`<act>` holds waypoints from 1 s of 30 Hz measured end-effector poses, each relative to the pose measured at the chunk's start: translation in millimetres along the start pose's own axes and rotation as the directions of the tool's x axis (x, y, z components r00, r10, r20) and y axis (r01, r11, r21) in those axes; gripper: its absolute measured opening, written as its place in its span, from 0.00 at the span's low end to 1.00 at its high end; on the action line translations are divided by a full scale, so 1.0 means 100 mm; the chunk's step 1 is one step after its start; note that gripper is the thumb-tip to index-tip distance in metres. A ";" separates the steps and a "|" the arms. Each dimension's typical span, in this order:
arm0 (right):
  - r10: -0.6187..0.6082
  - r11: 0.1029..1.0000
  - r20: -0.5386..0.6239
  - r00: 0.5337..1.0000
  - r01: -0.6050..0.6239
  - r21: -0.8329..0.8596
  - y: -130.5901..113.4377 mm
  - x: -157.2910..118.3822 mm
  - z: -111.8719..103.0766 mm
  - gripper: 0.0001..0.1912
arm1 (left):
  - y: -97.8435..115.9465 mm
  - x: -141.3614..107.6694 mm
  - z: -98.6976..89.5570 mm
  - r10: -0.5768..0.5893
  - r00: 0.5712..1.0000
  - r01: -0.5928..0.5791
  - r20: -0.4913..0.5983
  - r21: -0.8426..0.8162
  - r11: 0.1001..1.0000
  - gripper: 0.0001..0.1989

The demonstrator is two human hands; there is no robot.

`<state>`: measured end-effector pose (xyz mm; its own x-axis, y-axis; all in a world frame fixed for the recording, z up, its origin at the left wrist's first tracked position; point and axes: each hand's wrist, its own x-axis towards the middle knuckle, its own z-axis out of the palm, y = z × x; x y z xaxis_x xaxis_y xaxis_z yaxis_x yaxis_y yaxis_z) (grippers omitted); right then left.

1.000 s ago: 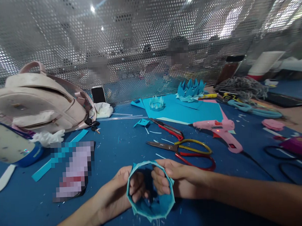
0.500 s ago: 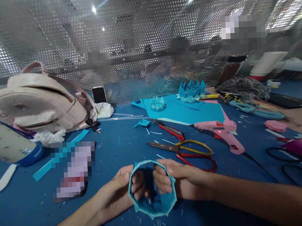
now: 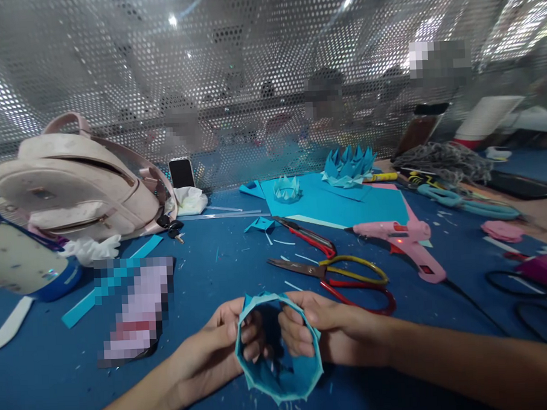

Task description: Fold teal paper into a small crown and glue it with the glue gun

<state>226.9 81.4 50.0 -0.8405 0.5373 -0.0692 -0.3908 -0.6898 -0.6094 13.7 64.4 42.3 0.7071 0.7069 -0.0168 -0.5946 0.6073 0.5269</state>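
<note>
A blue folded paper ring [image 3: 285, 390] with pointed edges is held upright near the table's front, its round opening facing me. My left hand [image 3: 220, 346] grips its left side, thumb outside and curled fingers inside. On the right side my right hand [image 3: 336, 329] grips it in the same way. Just beyond the ring lie scissors [image 3: 303, 266] with red and yellow handles. Farther back, a small blue paper crown [image 3: 287, 190] and a larger spiky one [image 3: 350, 165] rest on blue paper sheets [image 3: 310, 206].
A pink glue gun [image 3: 415, 229] and a red cutter [image 3: 309, 236] lie beyond my hands. To the left are a pale backpack [image 3: 82, 183], a tumbler [image 3: 26, 258] and a blue strip [image 3: 83, 307]. Grey yarn [image 3: 439, 163] sits at the back right, before a perforated metal screen [image 3: 248, 49].
The paper ring has tilted slightly and shifted a little right and down in both hands. The grip of each hand stays the same, and the view has moved slightly.
</note>
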 end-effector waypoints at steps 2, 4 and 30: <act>0.007 1.000 0.000 1.000 -0.007 -0.015 0.00 0.00 0.00 0.18 | 0.00 0.00 0.00 -0.004 1.000 0.004 -0.008 0.005 1.000 0.11; 0.008 1.000 0.000 1.000 -0.008 -0.022 0.00 0.00 0.00 0.18 | 0.01 0.00 0.01 -0.008 1.000 0.009 -0.017 0.018 1.000 0.12; -0.053 0.997 -0.012 0.999 0.053 0.050 0.02 0.01 -0.03 0.12 | 0.05 0.02 0.05 0.024 0.997 -0.028 -0.075 -0.049 0.998 0.08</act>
<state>225.8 81.9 46.2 -0.8143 0.5786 -0.0459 -0.4536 -0.6837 -0.5716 13.8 67.5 48.8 0.6619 0.7465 -0.0680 -0.6320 0.6046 0.4848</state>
